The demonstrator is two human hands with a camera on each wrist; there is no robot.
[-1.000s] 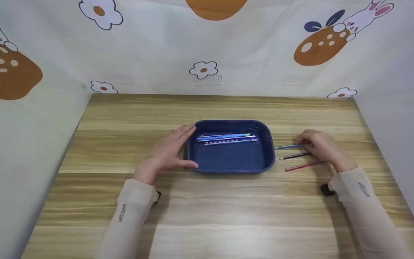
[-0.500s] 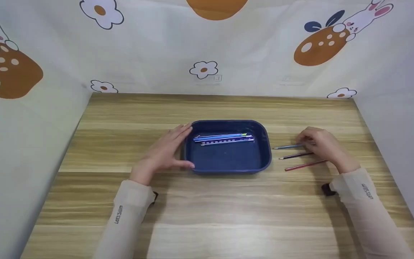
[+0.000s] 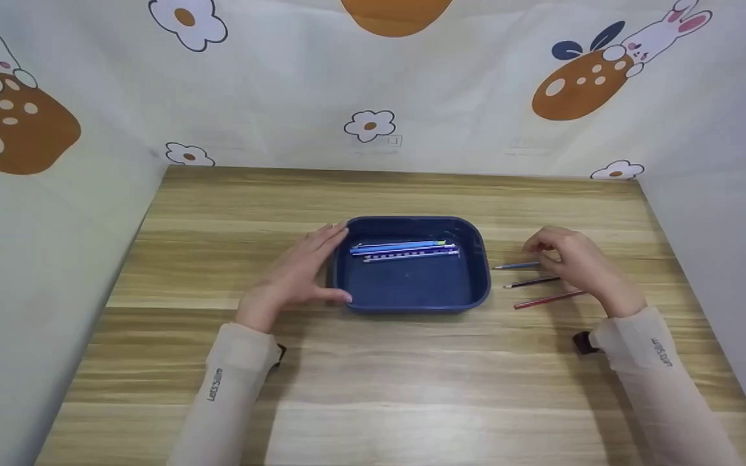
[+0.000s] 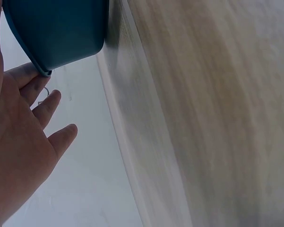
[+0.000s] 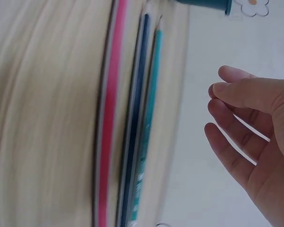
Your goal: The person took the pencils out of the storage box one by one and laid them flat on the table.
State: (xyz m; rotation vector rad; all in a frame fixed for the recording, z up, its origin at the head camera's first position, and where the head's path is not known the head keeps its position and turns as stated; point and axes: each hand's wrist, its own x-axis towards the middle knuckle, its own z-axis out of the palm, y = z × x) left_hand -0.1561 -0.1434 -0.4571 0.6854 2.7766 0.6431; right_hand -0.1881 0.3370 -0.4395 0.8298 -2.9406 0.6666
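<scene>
My left hand (image 3: pixel 292 275) rests on the left side of a dark blue tray (image 3: pixel 412 309), thumb and fingers spread along it. In the left wrist view, fingertips of the left hand (image 4: pixel 23 127) touch beneath the tray's rim (image 4: pixel 30 52). Several pencils (image 3: pixel 405 251) lie together in the tray. My right hand (image 3: pixel 577 262) hovers over three loose pencils: light blue (image 3: pixel 514 266), dark blue (image 3: pixel 531 282) and red (image 3: pixel 544 300). The right wrist view shows the right hand (image 5: pixel 255 123) apart from them, fingers loosely bent, thumb against a finger, nothing held.
The wooden table (image 3: pixel 373 375) meets a pale patterned curtain (image 3: pixel 282 97) behind and at both sides. The red pencil (image 5: pixel 109 104) lies nearest me; the light blue pencil (image 5: pixel 150 94) lies farthest, tips toward the tray.
The tray and my left hand have shifted slightly left. My right hand has moved slightly up, away from the light blue pencil, which still lies on the table.
</scene>
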